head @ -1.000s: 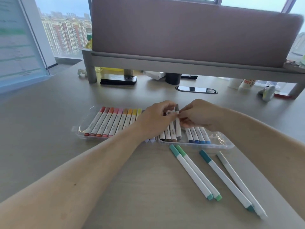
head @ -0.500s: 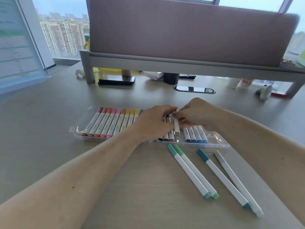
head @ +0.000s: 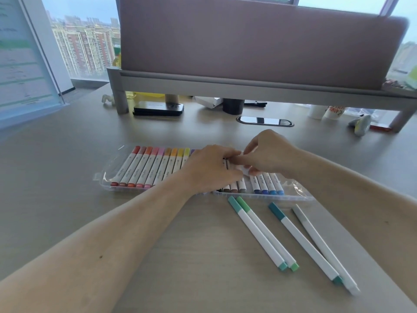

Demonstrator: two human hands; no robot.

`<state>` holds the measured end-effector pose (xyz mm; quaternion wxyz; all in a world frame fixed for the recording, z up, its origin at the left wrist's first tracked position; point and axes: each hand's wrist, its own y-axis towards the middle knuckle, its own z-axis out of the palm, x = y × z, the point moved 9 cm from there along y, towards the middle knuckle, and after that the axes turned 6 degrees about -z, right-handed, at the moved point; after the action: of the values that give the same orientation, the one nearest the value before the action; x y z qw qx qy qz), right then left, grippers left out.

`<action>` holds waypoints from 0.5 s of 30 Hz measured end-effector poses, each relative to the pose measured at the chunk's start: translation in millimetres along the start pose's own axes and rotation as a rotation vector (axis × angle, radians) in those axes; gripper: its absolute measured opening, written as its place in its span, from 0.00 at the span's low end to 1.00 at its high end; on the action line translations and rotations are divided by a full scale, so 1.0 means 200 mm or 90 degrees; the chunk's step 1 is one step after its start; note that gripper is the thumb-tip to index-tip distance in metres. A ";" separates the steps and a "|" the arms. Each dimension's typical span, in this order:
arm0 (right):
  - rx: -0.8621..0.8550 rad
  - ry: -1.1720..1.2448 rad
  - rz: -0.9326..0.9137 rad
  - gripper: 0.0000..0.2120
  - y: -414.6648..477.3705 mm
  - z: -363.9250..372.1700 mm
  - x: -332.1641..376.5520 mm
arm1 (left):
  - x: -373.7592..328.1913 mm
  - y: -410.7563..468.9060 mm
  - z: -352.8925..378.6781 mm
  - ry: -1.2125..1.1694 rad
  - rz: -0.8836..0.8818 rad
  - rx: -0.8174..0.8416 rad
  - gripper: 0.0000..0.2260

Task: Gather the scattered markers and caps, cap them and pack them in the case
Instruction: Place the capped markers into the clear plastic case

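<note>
The right hand (head: 273,154) pinches a white-barrelled marker (head: 246,171) between thumb and fingertips. The left hand (head: 212,170) curls over the packed row, its fingertips meeting the right's. Whether it grips the marker, I cannot tell.

A second ago this marker stood raised above the row. Now it has come down into the clear plastic case (head: 295,190), into the gap between the brown and grey-capped markers (head: 235,188) and the blue-capped markers (head: 267,184). One more is as good as packed.

Mostly hidden by fingers, its long axis seems to run far-to-near like its neighbours.

Four loose white markers with green, teal and pale grey caps (head: 304,242) lie capped on the grey-beige surface (head: 67,166). They slant from the case's front rim toward the near right edge.
</note>
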<state>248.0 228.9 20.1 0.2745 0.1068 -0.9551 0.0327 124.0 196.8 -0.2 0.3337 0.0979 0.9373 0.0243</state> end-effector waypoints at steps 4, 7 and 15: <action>0.051 -0.084 0.013 0.17 -0.17 -0.15 -0.10 | -0.02 -0.01 0.01 0.074 0.004 0.016 0.22; 0.210 -0.192 0.084 0.22 -0.38 -0.19 -0.26 | -0.02 0.00 0.03 0.097 -0.004 0.040 0.24; 0.312 -0.168 0.088 0.16 -0.57 -0.07 -0.32 | -0.04 -0.03 0.04 0.107 -0.043 0.050 0.33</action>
<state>334.6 131.0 -1.1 0.1112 0.1083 -0.9510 0.2673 133.6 188.7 -2.0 0.2507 0.0772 0.9648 -0.0157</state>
